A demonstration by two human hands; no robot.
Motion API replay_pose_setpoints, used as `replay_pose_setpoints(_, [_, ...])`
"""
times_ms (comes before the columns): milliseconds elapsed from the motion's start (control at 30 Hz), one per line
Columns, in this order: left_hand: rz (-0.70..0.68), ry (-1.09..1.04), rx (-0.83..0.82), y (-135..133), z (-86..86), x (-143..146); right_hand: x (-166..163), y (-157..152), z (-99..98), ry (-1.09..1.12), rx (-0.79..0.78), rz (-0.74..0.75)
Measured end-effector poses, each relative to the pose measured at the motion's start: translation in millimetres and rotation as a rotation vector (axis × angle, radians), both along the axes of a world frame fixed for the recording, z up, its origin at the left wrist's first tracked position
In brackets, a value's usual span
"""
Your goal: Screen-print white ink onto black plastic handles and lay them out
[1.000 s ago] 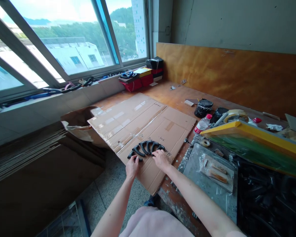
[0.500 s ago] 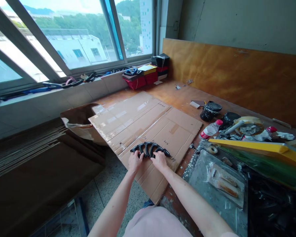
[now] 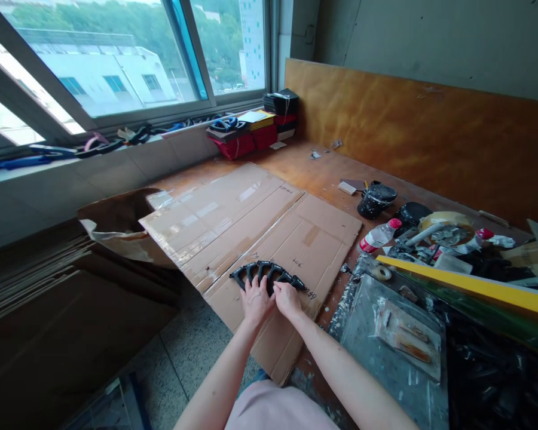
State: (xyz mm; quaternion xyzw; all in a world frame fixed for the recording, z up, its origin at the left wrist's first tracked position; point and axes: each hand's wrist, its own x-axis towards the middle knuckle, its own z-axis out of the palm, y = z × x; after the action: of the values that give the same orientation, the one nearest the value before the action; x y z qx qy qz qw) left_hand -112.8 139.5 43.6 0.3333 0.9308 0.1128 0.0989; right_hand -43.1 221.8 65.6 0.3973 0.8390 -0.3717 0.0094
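Observation:
On a flattened cardboard sheet lies a fan-like row of several curved, glossy black pieces, set close side by side. My left hand rests over the near ends of the middle pieces, its fingers spread and stretched out. Close beside it, my right hand has its fingers bent together at the near end of a black piece right of the middle. The fingertips of this hand partly hide what they grip. Handwritten marks show on the cardboard around the row.
Black pots, a red-capped bottle and tape rolls stand to the right. Nearer me are a grey board and a yellow-edged frame over dark pieces. Red and black stacks sit by the window.
My left hand has moved right along the row and spread its fingers over the pieces, coming close to my right hand. The view has turned slightly right and down.

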Motion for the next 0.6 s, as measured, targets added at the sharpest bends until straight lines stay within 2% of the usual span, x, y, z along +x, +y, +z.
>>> replay_pose_setpoints(267, [-0.057, 0.109, 0.022, 2.3, -5.1, -18.3, -11.5, -11.4, -6.1, 0.052, -0.044, -0.191])
replay_pose_setpoints(367, [-0.102, 0.137, 0.051, 21.4, -6.0, -39.6, -26.3, 1.0, -11.8, 0.147, -0.014, -0.244])
replay_pose_setpoints(467, [-0.197, 0.166, 0.108, 70.4, 0.1, -74.5, -53.5, 42.2, -13.0, 0.199, 0.052, -0.29])
replay_pose_setpoints(600, [-0.332, 0.158, 0.173, 171.1, 15.7, -125.3, -96.3, 134.1, -10.5, 0.212, 0.102, -0.364])
